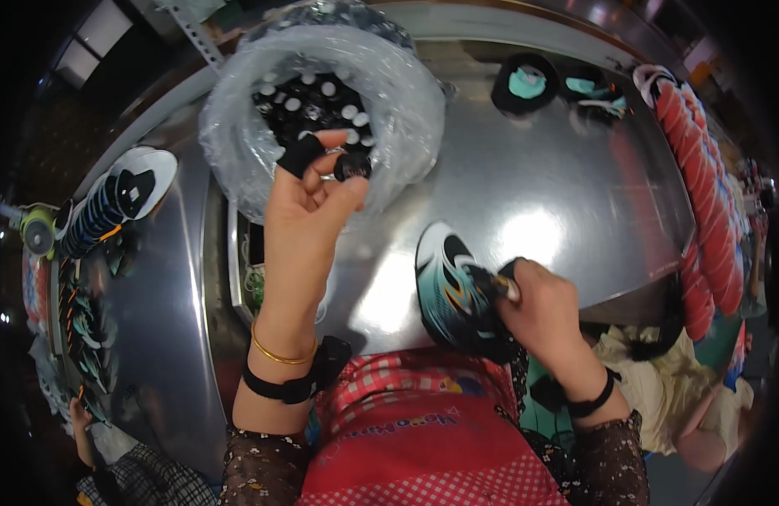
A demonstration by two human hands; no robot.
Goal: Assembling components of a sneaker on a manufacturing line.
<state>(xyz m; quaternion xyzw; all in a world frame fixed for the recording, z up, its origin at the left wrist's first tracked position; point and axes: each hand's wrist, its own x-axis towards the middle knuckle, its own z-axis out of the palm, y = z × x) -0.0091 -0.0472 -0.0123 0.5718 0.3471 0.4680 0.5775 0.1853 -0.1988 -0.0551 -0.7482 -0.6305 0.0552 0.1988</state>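
My left hand is raised over the near rim of a clear plastic bag. Its thumb and fingers pinch a small round black piece, and one finger wears a black cover. Inside the bag lie many small black pieces with white round faces. Lower right, my right hand is closed on a cap with a teal, black, white and orange swirled pattern. The cap is tilted over the table's near edge. A small pale part shows by the right fingers; what it is, I cannot tell.
A shiny metal table spreads ahead. A black and teal item lies at its far right, beside red striped rolls. To the left is a stack of nested caps. Another person's hand shows at lower left.
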